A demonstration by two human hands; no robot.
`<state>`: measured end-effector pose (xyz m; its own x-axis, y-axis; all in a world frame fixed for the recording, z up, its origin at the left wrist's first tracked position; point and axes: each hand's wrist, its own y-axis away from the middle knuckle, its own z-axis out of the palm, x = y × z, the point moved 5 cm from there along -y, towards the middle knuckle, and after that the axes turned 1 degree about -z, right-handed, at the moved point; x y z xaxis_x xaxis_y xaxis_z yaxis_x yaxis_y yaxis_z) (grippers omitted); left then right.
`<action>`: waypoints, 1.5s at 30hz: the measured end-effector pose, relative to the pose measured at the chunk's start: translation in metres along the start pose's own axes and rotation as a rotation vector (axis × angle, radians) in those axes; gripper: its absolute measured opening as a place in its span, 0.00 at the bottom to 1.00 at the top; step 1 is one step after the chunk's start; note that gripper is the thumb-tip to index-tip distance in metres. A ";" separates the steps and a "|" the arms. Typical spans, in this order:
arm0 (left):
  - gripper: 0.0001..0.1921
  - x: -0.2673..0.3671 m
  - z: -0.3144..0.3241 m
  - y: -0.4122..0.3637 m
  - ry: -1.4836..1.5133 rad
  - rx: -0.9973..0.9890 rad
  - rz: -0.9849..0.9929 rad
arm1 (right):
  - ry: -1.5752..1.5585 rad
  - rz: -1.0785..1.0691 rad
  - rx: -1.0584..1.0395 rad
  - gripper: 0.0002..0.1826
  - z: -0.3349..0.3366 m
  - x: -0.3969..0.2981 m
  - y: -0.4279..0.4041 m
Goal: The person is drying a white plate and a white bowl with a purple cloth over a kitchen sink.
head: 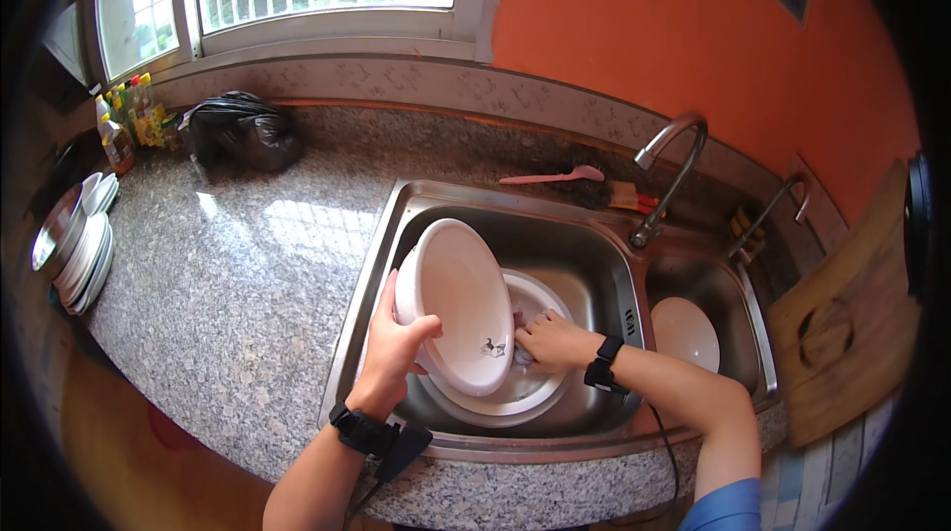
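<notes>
My left hand (397, 349) grips the left rim of a white bowl (464, 308) with a small dark drawing inside, tilted on its side over the large steel sink basin (594, 256). Beneath it a larger white basin (550, 293) sits in the sink, seemingly with some water. Over this basin, just right of the bowl, my right hand (550, 341) has its fingers curled on a pale, crumpled cloth (522, 354). Black straps circle both wrists. In the smaller sink on the right lies a white dish (685, 334).
A curved faucet (680, 159) rises behind the sinks, near a pink spoon-shaped utensil (553, 176) and a brush (631, 198). A wooden board (839, 323) leans at right. Stacked plates (85, 256), bottles (122, 122) and a black plastic bag (241, 133) stand on the left of the granite counter.
</notes>
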<state>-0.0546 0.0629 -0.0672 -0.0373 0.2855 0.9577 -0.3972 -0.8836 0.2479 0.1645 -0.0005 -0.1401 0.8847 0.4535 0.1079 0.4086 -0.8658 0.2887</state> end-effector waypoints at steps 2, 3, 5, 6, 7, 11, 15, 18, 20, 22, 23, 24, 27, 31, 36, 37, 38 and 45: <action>0.48 0.000 0.000 -0.002 -0.009 0.006 0.021 | -0.008 -0.008 -0.038 0.21 -0.007 0.004 0.001; 0.48 -0.001 0.000 -0.002 -0.005 -0.004 0.034 | -0.027 -0.022 -0.076 0.17 -0.012 0.003 0.002; 0.48 -0.004 -0.001 -0.003 0.005 -0.012 0.047 | -0.038 -0.021 0.050 0.13 -0.035 0.011 0.010; 0.48 -0.006 -0.002 -0.003 -0.010 -0.012 0.047 | -0.094 0.019 0.081 0.13 -0.048 0.018 0.012; 0.48 -0.006 -0.002 -0.004 -0.025 -0.017 0.050 | -0.149 0.065 0.112 0.14 -0.062 0.026 0.015; 0.48 -0.005 0.004 -0.003 0.016 -0.072 0.012 | -0.498 0.196 0.330 0.14 -0.107 0.050 0.031; 0.44 -0.012 0.009 -0.004 0.048 -0.113 -0.054 | -1.170 0.250 0.566 0.06 -0.130 0.059 0.038; 0.42 -0.019 0.008 -0.002 0.084 -0.129 -0.083 | -1.404 0.331 0.484 0.08 -0.123 0.051 0.024; 0.41 -0.021 0.012 -0.001 0.114 -0.148 -0.091 | -1.514 0.372 0.426 0.10 -0.104 0.044 0.017; 0.41 -0.024 0.013 -0.001 0.150 -0.147 -0.111 | -1.572 0.409 0.399 0.12 -0.078 0.038 0.006; 0.41 -0.023 0.016 -0.001 0.152 -0.151 -0.107 | -1.581 0.408 0.395 0.13 -0.065 0.038 0.002; 0.41 -0.023 0.016 0.000 0.168 -0.144 -0.122 | -1.568 0.461 0.304 0.15 -0.057 0.034 -0.002; 0.42 -0.027 0.015 0.000 0.205 -0.106 -0.141 | -1.665 0.488 0.094 0.20 -0.043 0.012 -0.016; 0.43 -0.029 0.011 0.001 0.230 -0.090 -0.106 | -1.495 0.590 0.018 0.19 -0.058 -0.015 -0.030; 0.43 -0.026 0.023 0.001 0.202 -0.178 -0.071 | -1.691 0.617 0.447 0.21 -0.027 0.026 -0.070; 0.43 -0.025 0.023 0.001 0.202 -0.174 -0.072 | -1.768 0.590 0.516 0.21 -0.041 0.025 -0.072; 0.42 -0.023 0.024 0.002 0.159 -0.196 -0.069 | -1.822 0.536 0.594 0.19 -0.054 0.022 -0.073; 0.43 -0.018 0.015 -0.002 0.236 -0.215 -0.031 | -1.661 -0.156 0.191 0.24 -0.102 -0.033 -0.061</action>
<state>-0.0396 0.0540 -0.0824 -0.2236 0.4113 0.8836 -0.5849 -0.7818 0.2160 0.0877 0.0589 -0.0646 0.0463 -0.0595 -0.9972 0.4186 -0.9052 0.0735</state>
